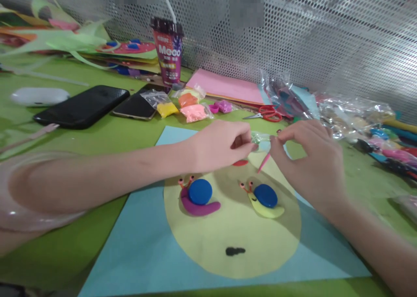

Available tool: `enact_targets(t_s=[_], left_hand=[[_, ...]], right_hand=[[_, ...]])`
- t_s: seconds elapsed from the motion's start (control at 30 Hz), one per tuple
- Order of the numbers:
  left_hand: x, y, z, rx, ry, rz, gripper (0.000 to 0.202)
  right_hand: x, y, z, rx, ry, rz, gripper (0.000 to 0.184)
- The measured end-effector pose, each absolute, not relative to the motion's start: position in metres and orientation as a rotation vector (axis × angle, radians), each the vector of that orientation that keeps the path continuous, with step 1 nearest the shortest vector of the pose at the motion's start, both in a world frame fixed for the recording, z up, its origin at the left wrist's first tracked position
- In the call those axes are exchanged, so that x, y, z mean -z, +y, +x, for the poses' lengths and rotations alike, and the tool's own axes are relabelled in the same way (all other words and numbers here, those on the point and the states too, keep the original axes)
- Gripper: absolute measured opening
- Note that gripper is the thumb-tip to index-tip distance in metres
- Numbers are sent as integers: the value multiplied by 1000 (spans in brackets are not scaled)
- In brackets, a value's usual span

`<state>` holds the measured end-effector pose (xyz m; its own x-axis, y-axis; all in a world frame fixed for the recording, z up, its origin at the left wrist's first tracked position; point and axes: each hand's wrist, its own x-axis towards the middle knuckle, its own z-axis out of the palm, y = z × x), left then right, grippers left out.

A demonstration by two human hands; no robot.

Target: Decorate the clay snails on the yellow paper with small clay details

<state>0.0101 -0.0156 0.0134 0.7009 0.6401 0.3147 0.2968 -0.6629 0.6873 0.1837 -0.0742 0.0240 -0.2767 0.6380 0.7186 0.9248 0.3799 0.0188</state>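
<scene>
My left hand is closed in a pinch on a small clear plastic bag with a bit of green in it. Opposite it, my right hand is closed, thumb against fingers, at the bag's other end. A thin pink pointed stick slants down from the right fingers. Below both hands lies a pale yellow paper circle on a blue sheet. On the circle sit a purple clay snail and a yellow clay snail, both with blue shells, and a black mark. My left hand partly hides a red piece.
Behind the blue sheet lie clay packets, red-handled scissors and pink paper. A lidded cup with a straw stands by two phones. Plastic bags and clay pieces crowd the right. A perforated metal panel rises behind.
</scene>
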Motion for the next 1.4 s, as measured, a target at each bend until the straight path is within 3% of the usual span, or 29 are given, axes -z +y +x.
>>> enact_targets(t_s=[0.23,0.37,0.5,0.87,1.13,1.4], left_hand=[[-15,-15,6,-916,738,2369,22],[-17,-16,5,-1151,704,2487,46],[-16,-14,5,-918,649,2480,40],[-15,-19,8,-824,582,2271,34],[-19,-18,8,-749,537,2216,29],[-19,-17,9,-753,514,2055,30]], right_hand=[[-24,-76,184,276,-1933,-1263,14],[-26,-81,184,141,-1815,-1258,16],[-27,-84,184,40,-1851,-1188,15],[-33,-82,197,421,-2188,-978,24],[-27,-82,197,388,-2244,-945,20],[-27,-82,196,563,-2201,-954,16]])
